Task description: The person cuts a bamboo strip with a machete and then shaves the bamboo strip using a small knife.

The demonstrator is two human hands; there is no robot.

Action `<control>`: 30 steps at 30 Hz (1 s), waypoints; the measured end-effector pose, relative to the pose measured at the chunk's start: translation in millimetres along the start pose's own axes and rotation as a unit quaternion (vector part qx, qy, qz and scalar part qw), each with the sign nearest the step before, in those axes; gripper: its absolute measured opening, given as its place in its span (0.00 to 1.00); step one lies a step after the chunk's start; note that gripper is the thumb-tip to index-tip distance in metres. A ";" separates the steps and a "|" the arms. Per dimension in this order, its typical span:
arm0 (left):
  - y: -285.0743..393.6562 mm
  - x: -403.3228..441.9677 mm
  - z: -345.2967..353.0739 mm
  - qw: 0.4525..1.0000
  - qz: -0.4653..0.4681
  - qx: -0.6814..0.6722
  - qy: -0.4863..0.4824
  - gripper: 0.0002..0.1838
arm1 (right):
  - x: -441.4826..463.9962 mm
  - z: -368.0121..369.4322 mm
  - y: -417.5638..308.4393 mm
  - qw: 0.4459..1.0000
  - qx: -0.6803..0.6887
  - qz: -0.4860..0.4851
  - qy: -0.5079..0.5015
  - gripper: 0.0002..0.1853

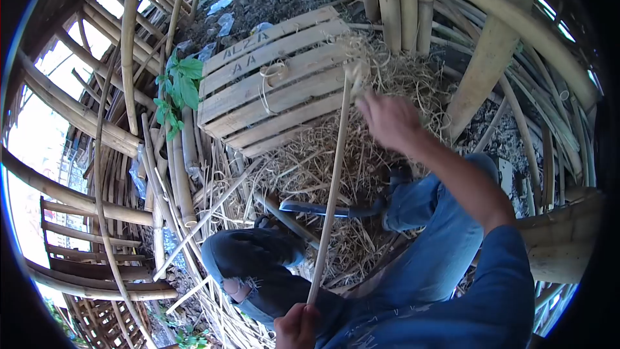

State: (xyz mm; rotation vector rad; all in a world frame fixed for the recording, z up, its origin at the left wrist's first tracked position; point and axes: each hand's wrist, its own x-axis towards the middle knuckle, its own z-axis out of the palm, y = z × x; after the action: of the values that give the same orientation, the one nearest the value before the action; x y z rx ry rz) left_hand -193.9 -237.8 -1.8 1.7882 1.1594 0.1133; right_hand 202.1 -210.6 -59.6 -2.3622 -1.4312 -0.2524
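Note:
A long, thin bamboo strip (334,187) runs from the bottom centre up to the wooden crate's right end. My left hand (297,326) is closed around its lower end. Near its upper end is my right hand (391,121), blurred by motion, so what its fingers hold is unclear. Pale curled shavings (354,68) blur together by the strip's tip. Between my feet lies a long blade (310,208) with a dark handle, passing behind the strip. The slatted crate (278,84) has dark lettering and one curled shaving on top.
Shavings (310,155) cover the ground around my feet. Loose bamboo sticks (206,220) lie to the left, near a leafy green plant (184,84). Upright bamboo poles (390,10) and a thick slanted post (484,64) stand at the upper right. Bamboo framing lines the left side.

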 end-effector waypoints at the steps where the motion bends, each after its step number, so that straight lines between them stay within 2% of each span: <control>1: 2.2 -2.7 -1.6 1.000 0.000 0.002 -0.004 0.12 | 6.9 -3.4 8.3 1.000 -0.001 0.013 0.010 0.23; 4: 10.1 -3.7 -4.0 1.000 0.029 0.001 -0.009 0.12 | 6.0 -8.9 2.9 0.999 0.026 0.033 0.013 0.25; 6: 3.8 -6.8 -4.9 1.000 0.004 0.003 -0.015 0.13 | 0.7 -4.0 1.3 1.000 -0.011 -0.003 0.016 0.23; 7: 0.4 -10.1 -4.8 1.000 -0.002 0.007 -0.018 0.13 | 12.4 -3.2 14.6 0.999 -0.004 0.025 -0.020 0.22; 8: -3.6 -12.0 -4.4 0.999 -0.047 0.005 -0.025 0.12 | 10.7 -3.4 16.4 0.999 -0.001 0.030 -0.025 0.22; 9: -6.3 -10.1 -2.8 0.996 -0.083 0.000 -0.029 0.12 | 13.5 -8.1 18.6 0.997 0.009 0.075 -0.027 0.22; 10: -8.3 -8.8 -1.9 0.997 -0.079 -0.001 -0.028 0.12 | 17.3 -12.2 19.5 0.992 0.019 0.119 -0.026 0.22; 12: -12.0 -8.5 1.3 0.999 -0.005 -0.052 -0.006 0.12 | 10.1 -12.4 11.3 0.995 0.030 0.089 -0.023 0.24; 14: -19.3 -1.3 4.0 0.999 0.000 -0.046 0.004 0.11 | 4.9 -15.5 2.7 0.982 0.051 0.165 -0.077 0.25; 16: -24.0 7.1 1.1 0.999 -0.002 -0.034 0.018 0.11 | 1.4 -9.3 13.5 0.983 0.087 0.164 0.007 0.27; 18: -17.2 22.1 1.6 0.991 0.051 -0.121 0.023 0.14 | -12.8 -11.7 -2.4 0.978 0.142 0.089 0.123 0.25; 20: -12.9 35.6 4.3 0.989 0.025 -0.146 0.026 0.14 | -32.2 -27.8 -40.3 0.961 0.253 0.109 -0.025 0.24; 22: -2.9 46.4 7.6 0.986 0.001 -0.166 0.026 0.15 | -53.7 -37.2 -69.4 0.904 0.397 0.016 -0.157 0.24; 24: 7.2 54.2 11.2 0.988 0.024 -0.149 0.029 0.15 | -62.6 -42.9 -86.7 0.834 0.470 -0.071 -0.279 0.21; 25: 7.5 55.4 14.3 0.987 0.027 -0.157 0.034 0.15 | -64.6 -41.9 -91.3 0.833 0.470 -0.075 -0.284 0.21; 27: 11.8 54.3 15.3 0.989 0.031 -0.140 0.031 0.15 | -69.2 -40.3 -97.3 0.642 0.635 0.038 -0.428 0.16; 28: 14.3 54.0 15.0 0.992 0.039 -0.119 0.025 0.14 | -67.5 -42.3 -97.7 0.641 0.636 0.040 -0.428 0.16; 30: 19.2 52.0 16.1 0.993 0.051 -0.097 0.036 0.14 | -63.4 -48.2 -96.3 0.568 0.673 0.133 -0.455 0.12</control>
State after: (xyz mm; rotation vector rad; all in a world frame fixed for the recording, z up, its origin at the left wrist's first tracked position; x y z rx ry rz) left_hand -144.6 -211.4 -16.2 1.6815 1.0705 0.3418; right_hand 89.1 -241.2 -15.9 -1.1388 -0.7932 1.7228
